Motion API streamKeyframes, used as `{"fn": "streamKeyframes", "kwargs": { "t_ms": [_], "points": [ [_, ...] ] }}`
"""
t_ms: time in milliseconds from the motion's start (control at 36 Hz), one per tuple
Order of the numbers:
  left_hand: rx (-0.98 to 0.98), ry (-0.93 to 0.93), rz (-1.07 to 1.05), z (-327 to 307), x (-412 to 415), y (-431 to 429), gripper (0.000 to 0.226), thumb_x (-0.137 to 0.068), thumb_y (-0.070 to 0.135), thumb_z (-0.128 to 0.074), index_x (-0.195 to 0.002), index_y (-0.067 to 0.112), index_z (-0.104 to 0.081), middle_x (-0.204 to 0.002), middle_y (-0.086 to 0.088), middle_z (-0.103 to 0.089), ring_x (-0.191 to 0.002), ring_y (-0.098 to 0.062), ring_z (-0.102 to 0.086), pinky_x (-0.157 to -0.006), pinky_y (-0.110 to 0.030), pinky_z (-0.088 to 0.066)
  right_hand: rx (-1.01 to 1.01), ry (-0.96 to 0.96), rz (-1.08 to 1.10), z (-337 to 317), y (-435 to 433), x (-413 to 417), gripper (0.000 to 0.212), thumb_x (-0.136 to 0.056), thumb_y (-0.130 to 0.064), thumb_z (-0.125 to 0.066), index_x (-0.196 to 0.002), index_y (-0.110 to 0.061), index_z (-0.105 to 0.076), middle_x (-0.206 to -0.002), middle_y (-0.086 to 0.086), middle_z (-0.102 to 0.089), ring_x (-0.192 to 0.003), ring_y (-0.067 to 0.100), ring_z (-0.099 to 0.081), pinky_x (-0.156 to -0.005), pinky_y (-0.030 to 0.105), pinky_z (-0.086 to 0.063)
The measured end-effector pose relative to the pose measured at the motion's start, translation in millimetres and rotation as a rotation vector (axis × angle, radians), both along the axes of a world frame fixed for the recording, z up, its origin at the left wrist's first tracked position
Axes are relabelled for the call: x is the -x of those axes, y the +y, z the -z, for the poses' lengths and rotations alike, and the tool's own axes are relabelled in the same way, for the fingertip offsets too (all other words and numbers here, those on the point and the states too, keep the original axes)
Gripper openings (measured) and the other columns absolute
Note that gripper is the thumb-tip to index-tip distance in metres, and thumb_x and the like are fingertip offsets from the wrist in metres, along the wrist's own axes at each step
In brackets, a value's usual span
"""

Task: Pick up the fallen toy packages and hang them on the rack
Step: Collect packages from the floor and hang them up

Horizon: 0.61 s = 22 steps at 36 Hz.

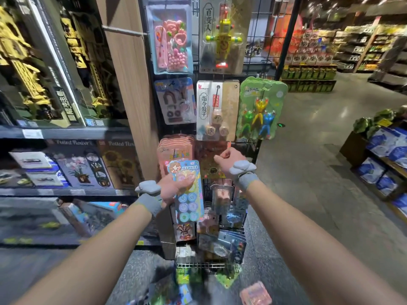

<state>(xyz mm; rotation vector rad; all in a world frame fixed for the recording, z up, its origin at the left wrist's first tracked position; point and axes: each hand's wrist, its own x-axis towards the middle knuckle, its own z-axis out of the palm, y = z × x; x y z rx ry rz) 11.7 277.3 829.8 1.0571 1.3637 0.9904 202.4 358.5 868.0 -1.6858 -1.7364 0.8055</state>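
At the rack (pixel 253 146), L hand (pixel 176 188) gripped a blue stamp pkg (pixel 189 208). R hand (pixel 229 159) was curled, too blurry to tell if it held anything. Hanging step: next needed pkg's top hole threaded onto rack. Other pkgs (pixel 255 293) lay on floor.

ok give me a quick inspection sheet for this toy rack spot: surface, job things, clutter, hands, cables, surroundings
surface: grey speckled shop floor
job's things: blue blister card of round stamps in the left hand; pale pink clear pack and green-edged pack lying on the floor; black wire rack with carded toys hanging
clutter: blurred mixed packs crowded low on the rack
grippers: left hand grips the stamp card; right hand has fingers curled at the rack, hold unclear
cables: nothing seen
surroundings: shelves of boxed toys at left; stocked shop aisles far right
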Motion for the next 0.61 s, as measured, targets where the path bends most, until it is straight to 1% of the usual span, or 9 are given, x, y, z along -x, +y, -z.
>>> {"fn": "streamKeyframes", "kwargs": {
  "t_ms": [83, 139, 250, 333, 389, 444, 500, 556, 611],
  "points": [
    [0.027, 0.044, 0.010, 17, 1, 2, 0.027, -0.093, 0.016, -0.065, -0.119, 0.007, -0.063, -0.097, 0.003, -0.075, -0.080, -0.003, -0.071, -0.063, -0.015, -0.053, 0.037, 0.014, -0.041, 26, -4, 6, 0.024, -0.088, -0.043, -0.061, -0.083, -0.022, -0.054, -0.084, -0.001, -0.064, -0.078, 0.023, -0.064, -0.068, 0.034, -0.050],
    [0.048, 0.081, 0.024, 30, 1, 1, 0.026, -0.094, 0.016, -0.064, -0.118, 0.006, -0.063, -0.103, -0.002, -0.072, -0.075, 0.000, -0.070, -0.061, -0.012, -0.052, 0.070, 0.025, -0.074, 46, -6, 10, 0.026, -0.090, -0.045, -0.060, -0.086, -0.019, -0.057, -0.087, 0.001, -0.066, -0.080, 0.025, -0.067, -0.073, 0.039, -0.054],
    [0.091, 0.084, 0.063, 54, 3, 5, 0.029, -0.093, 0.015, -0.065, -0.120, 0.005, -0.063, -0.114, -0.010, -0.071, -0.082, -0.005, -0.071, -0.067, -0.015, -0.053, 0.134, 0.048, -0.147, 72, -10, 14, 0.033, -0.092, -0.047, -0.057, -0.091, -0.014, -0.059, -0.086, 0.003, -0.067, -0.085, 0.028, -0.068, -0.070, 0.034, -0.051],
    [0.115, 0.041, 0.090, 68, 0, 3, 0.022, -0.094, 0.014, -0.063, -0.116, 0.011, -0.064, -0.104, -0.002, -0.073, -0.084, -0.005, -0.071, -0.066, -0.016, -0.054, 0.183, 0.098, -0.160, 91, -13, 18, 0.033, -0.091, -0.051, -0.057, -0.089, -0.018, -0.058, -0.089, 0.005, -0.069, -0.083, 0.027, -0.069, -0.069, 0.035, -0.051],
    [0.137, 0.046, 0.114, 78, -2, 7, 0.025, -0.091, 0.022, -0.068, -0.116, 0.014, -0.065, -0.107, -0.002, -0.073, -0.099, -0.017, -0.070, -0.077, -0.024, -0.056, 0.213, 0.107, -0.165, 108, -11, 20, 0.034, -0.089, -0.051, -0.060, -0.092, -0.017, -0.060, -0.085, 0.002, -0.067, -0.077, 0.023, -0.067, -0.068, 0.037, -0.053],
    [0.150, 0.100, 0.150, 91, -2, 13, 0.038, -0.075, 0.041, -0.074, -0.108, 0.023, -0.068, -0.109, -0.001, -0.073, -0.108, -0.024, -0.067, -0.092, -0.036, -0.053, 0.263, 0.146, -0.154, 131, -7, 24, 0.034, -0.085, -0.050, -0.065, -0.093, -0.017, -0.062, -0.084, 0.002, -0.068, -0.073, 0.024, -0.065, -0.069, 0.042, -0.057],
    [0.167, 0.138, 0.165, 102, -1, 18, 0.046, -0.059, 0.052, -0.071, -0.100, 0.031, -0.068, -0.113, -0.002, -0.072, -0.112, -0.025, -0.065, -0.101, -0.043, -0.049, 0.308, 0.185, -0.136, 145, -7, 25, 0.035, -0.080, -0.049, -0.070, -0.092, -0.018, -0.061, -0.085, 0.005, -0.069, -0.070, 0.023, -0.064, -0.069, 0.049, -0.059],
    [0.165, 0.175, 0.199, 110, -1, 22, 0.041, -0.061, 0.051, -0.071, -0.099, 0.036, -0.066, -0.119, -0.002, -0.069, -0.115, -0.023, -0.063, -0.105, -0.044, -0.045, 0.323, 0.203, -0.126, 159, -3, 24, 0.036, -0.075, -0.050, -0.073, -0.090, -0.020, -0.060, -0.081, 0.002, -0.066, -0.073, 0.023, -0.064, -0.070, 0.052, -0.059],
    [0.186, 0.173, 0.188, 116, -1, 29, 0.029, -0.076, 0.037, -0.075, -0.103, 0.033, -0.067, -0.118, -0.001, -0.069, -0.113, -0.021, -0.064, -0.104, -0.042, -0.046, 0.345, 0.221, -0.114, 170, 3, 23, 0.039, -0.070, -0.052, -0.075, -0.088, -0.021, -0.058, -0.077, 0.000, -0.064, -0.071, 0.022, -0.061, -0.071, 0.052, -0.059]
  ]
}}
